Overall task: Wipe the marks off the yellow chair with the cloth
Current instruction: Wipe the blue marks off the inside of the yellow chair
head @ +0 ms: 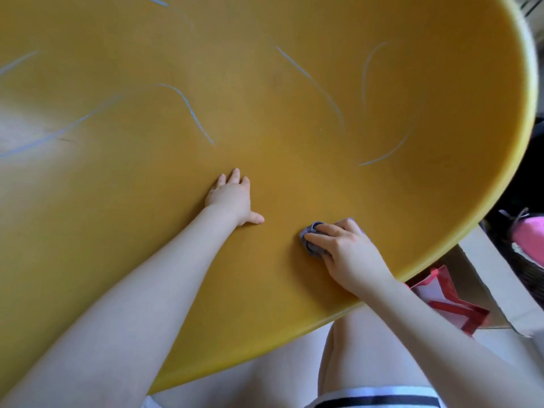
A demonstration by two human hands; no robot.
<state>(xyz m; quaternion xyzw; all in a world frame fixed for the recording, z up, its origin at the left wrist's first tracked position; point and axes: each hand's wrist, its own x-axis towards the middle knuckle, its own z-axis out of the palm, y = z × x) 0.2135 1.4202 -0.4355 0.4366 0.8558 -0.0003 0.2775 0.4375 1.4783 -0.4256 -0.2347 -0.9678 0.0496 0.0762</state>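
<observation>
The yellow chair [265, 83] fills most of the view, its curved seat close below me. Several pale blue curved marks [191, 113] run across its far half. My left hand [232, 198] rests flat on the seat near the middle, fingers straight and thumb spread out to the right. My right hand [347, 248] grips a small bunched grey cloth [310, 240] and presses it against the seat near the front rim, just right of my left hand. Most of the cloth is hidden under the fingers.
The chair's rim [441, 248] curves down the right side. Beyond it lie a red and white bag [441, 301], a pale cardboard box [494, 278] and a pink object [530, 240]. My bare legs [368, 348] are under the front edge.
</observation>
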